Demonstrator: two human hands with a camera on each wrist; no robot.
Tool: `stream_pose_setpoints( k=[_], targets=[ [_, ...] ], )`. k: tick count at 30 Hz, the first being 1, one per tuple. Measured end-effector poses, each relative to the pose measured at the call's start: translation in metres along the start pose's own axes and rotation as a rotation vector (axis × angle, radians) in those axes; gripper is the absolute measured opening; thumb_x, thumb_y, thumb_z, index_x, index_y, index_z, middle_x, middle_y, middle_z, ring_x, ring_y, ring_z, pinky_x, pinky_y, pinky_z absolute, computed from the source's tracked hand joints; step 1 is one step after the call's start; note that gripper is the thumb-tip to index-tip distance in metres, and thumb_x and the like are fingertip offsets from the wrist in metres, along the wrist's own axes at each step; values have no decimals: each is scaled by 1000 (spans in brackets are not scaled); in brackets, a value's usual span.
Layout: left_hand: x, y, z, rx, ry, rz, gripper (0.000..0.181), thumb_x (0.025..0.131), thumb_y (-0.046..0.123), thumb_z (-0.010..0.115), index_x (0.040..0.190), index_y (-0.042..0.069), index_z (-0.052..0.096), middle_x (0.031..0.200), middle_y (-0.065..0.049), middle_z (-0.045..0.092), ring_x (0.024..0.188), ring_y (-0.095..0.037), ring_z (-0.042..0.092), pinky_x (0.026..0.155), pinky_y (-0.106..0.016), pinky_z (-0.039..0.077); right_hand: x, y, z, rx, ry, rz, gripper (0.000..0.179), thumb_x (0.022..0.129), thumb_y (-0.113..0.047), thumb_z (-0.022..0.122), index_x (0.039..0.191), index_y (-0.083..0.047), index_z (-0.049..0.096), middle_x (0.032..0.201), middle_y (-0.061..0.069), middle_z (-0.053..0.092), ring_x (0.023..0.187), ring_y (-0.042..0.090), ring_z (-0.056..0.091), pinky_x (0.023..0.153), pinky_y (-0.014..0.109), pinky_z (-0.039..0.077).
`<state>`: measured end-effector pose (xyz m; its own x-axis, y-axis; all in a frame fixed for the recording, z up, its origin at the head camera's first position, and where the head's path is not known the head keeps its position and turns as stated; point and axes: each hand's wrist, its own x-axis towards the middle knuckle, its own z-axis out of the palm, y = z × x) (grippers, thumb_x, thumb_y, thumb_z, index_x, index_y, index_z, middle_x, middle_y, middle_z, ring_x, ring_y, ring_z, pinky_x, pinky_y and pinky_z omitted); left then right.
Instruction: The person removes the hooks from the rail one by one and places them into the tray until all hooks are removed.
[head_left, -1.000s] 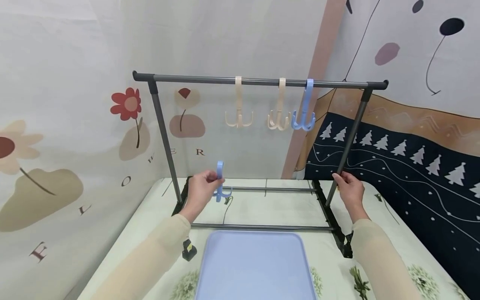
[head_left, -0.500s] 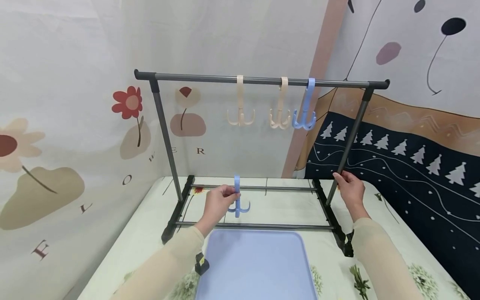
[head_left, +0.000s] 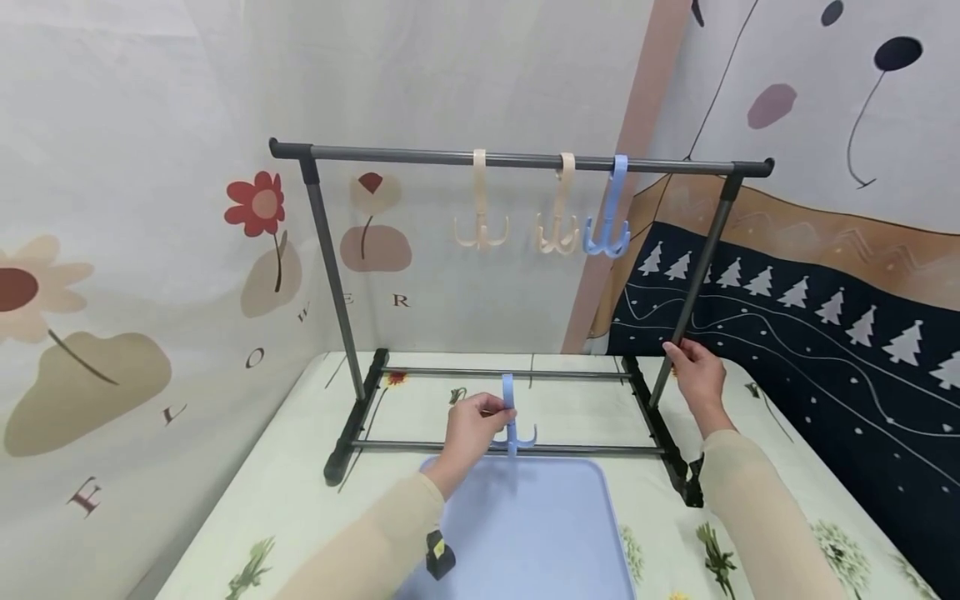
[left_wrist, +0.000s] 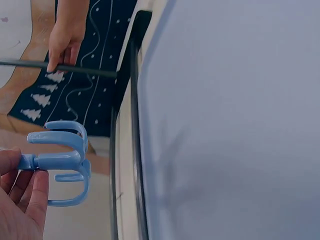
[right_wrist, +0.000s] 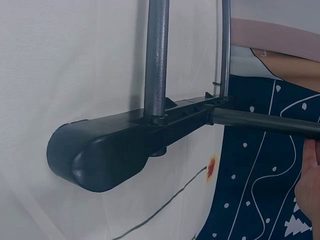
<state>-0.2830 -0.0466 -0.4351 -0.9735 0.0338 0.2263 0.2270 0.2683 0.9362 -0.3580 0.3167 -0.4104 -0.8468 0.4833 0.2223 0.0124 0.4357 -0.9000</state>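
Note:
My left hand (head_left: 471, 433) pinches the stem of a blue multi-prong hanging hook (head_left: 512, 433) between thumb and fingers. Its curved prongs point upward, and in the head view they overlap the rack's front lower bar and the back edge of the tray. The left wrist view shows several prongs of this hook (left_wrist: 62, 160) beyond the fingertips. My right hand (head_left: 699, 379) grips the right upright of a dark metal rack (head_left: 405, 156) low down, thumb on the near side. On the rack's top bar hang two beige hooks (head_left: 481, 200) and another blue hook (head_left: 613, 204), right of centre.
A light blue tray (head_left: 540, 533) lies on the flower-patterned tablecloth (head_left: 292, 500) in front of the rack. The rack's black right foot (right_wrist: 110, 155) rests on the cloth. Printed fabric hangs behind and at both sides.
My left hand has carried the blue hook rightward and down, from near the left upright to above the tray's back edge. The right hand stays on its upright.

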Motion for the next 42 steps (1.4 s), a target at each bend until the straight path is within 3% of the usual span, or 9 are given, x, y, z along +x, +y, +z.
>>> stream_pose_setpoints(
  k=[7,14,20,23,31,42],
  targets=[
    [-15,4,26,-6,-17,-2,9,85,13,78,85,7,72,80,1,70,74,-12,65,65,-27,54,0,-2,0,-4,7,-3,54,95,-48,61,129,-5,64,109,8,66,79,7,56,69,20,46],
    [-26,7,50,-31,18,-1,8,83,9,79,83,6,72,76,2,68,69,-9,62,61,-24,53,1,-1,0,10,-4,12,55,96,-48,60,131,-6,63,117,11,65,84,9,56,74,24,46],
    [-34,3,65,-33,31,28,7,83,6,79,81,7,72,74,5,68,67,-5,59,61,-21,52,3,0,1,16,20,8,53,96,-47,61,129,-6,64,112,8,66,83,8,56,73,23,46],
    [-37,-1,71,-37,46,43,8,82,4,79,81,6,72,74,5,68,66,-4,58,60,-20,51,2,0,2,23,22,5,53,95,-47,62,128,-6,65,111,7,66,83,7,56,73,23,46],
    [-44,-13,85,-67,62,1,10,80,2,80,79,6,71,72,5,67,64,-3,57,59,-19,51,0,2,1,15,6,7,53,96,-47,61,131,-7,64,118,12,66,85,8,55,75,25,45],
    [-44,-22,86,-50,66,16,10,80,1,80,80,6,71,74,6,68,65,-1,57,60,-19,51,-2,0,2,12,9,3,54,96,-48,60,128,-5,64,111,9,66,83,8,54,73,24,44]
  ],
)
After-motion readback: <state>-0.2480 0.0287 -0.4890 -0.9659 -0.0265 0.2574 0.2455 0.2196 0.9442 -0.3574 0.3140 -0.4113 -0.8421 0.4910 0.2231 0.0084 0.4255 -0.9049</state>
